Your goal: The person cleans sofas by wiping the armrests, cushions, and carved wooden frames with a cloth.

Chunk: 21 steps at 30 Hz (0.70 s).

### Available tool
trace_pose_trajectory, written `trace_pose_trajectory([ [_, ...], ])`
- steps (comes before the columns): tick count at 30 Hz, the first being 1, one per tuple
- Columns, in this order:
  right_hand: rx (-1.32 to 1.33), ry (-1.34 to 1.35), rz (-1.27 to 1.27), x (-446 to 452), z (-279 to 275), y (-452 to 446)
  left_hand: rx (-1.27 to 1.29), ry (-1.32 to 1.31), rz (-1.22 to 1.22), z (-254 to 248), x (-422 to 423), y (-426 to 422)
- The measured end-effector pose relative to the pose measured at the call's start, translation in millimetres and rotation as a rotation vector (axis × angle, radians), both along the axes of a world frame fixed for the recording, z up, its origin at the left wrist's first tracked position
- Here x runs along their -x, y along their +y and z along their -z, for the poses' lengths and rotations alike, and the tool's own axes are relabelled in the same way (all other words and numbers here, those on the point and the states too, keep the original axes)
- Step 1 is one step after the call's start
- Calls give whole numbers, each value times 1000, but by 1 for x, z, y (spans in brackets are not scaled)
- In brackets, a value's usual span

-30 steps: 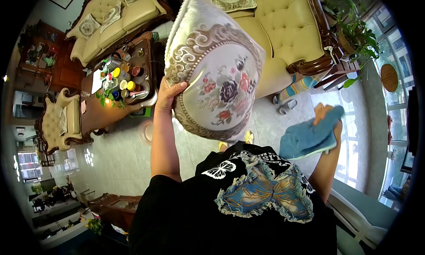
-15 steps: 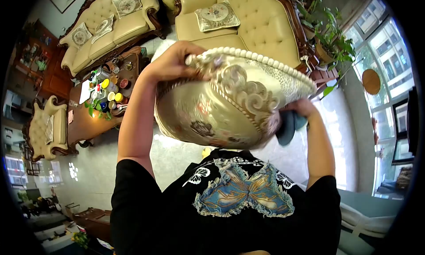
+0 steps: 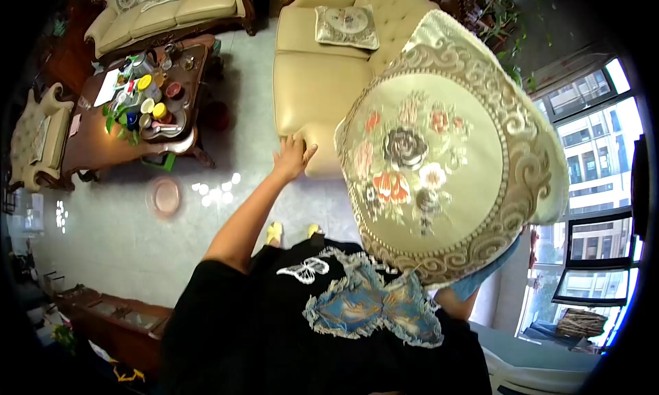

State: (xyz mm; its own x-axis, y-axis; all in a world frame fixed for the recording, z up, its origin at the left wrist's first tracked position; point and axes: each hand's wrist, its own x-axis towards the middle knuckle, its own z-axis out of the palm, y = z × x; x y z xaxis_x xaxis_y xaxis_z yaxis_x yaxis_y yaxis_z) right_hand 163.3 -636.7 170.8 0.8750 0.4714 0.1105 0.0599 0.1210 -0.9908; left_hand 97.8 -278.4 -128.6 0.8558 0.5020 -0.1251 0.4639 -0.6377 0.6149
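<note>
A floral cushion with an ornate border is held up at the right, between the camera and the nearer cream sofa. My right hand is hidden behind the cushion; only part of the forearm and a blue cloth show below its lower right edge. My left hand is empty, its fingers spread over the rounded front end of that sofa. Another patterned cushion lies on the sofa seat.
A wooden coffee table with a tray of jars and cups stands at the left. A second sofa is behind it, an armchair at far left. A round pinkish object is on the floor. Windows line the right.
The cushion has moved right and turned its floral face to the camera. My left hand has let go of it and moved to the sofa's end. The view has shifted.
</note>
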Motion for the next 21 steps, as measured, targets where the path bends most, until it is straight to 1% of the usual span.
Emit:
trace_pose_trajectory([
  [1, -23, 8, 27, 4, -1, -3, -212, -191, -225, -62, 4, -15],
  [3, -45, 28, 72, 9, -4, -4, 220, -836, -245, -178, -11, -20],
  [4, -65, 34, 88, 9, -5, -2, 142, -1025, -142, -231, -16, -26],
  [5, -80, 40, 91, 7, -10, -7, -25, -1215, 6, -283, -24, -41],
  [6, -95, 46, 101, 9, -10, -7, -178, -1232, 234, -314, -20, -57],
  [7, -109, 54, 111, 11, -11, -6, -328, -1235, 463, -327, -18, -68],
  [8, -123, 60, 116, 12, -13, -4, -322, -1233, 451, -328, -28, -73],
  [10, -156, 69, 134, 15, -14, -3, -165, -1117, 453, -324, -47, -71],
  [11, -174, 80, 142, 17, -15, -3, -138, -1027, 271, -292, -59, -49],
  [12, -198, 95, 148, 18, -16, -2, -201, -838, 139, -254, -65, -31],
  [13, -215, 107, 158, 18, -17, -1, 219, -639, 166, -195, -66, -8],
  [14, -231, 120, 166, 19, -18, -1, 455, -127, 266, -126, -64, 6],
  [17, -318, 160, 183, 20, -23, 2, 321, -117, -91, -21, -13, -20],
  [18, -356, 184, 206, 20, -24, 1, 244, -440, -160, -42, -13, -29],
  [19, -387, 214, 220, 21, -28, -1, 335, -463, -240, -109, -12, -48],
  [20, -424, 254, 216, 20, -31, 3, 347, -581, -189, -179, -9, -65],
  [21, -469, 294, 201, 19, -31, 8, 484, -608, 11, -253, 4, -78],
])
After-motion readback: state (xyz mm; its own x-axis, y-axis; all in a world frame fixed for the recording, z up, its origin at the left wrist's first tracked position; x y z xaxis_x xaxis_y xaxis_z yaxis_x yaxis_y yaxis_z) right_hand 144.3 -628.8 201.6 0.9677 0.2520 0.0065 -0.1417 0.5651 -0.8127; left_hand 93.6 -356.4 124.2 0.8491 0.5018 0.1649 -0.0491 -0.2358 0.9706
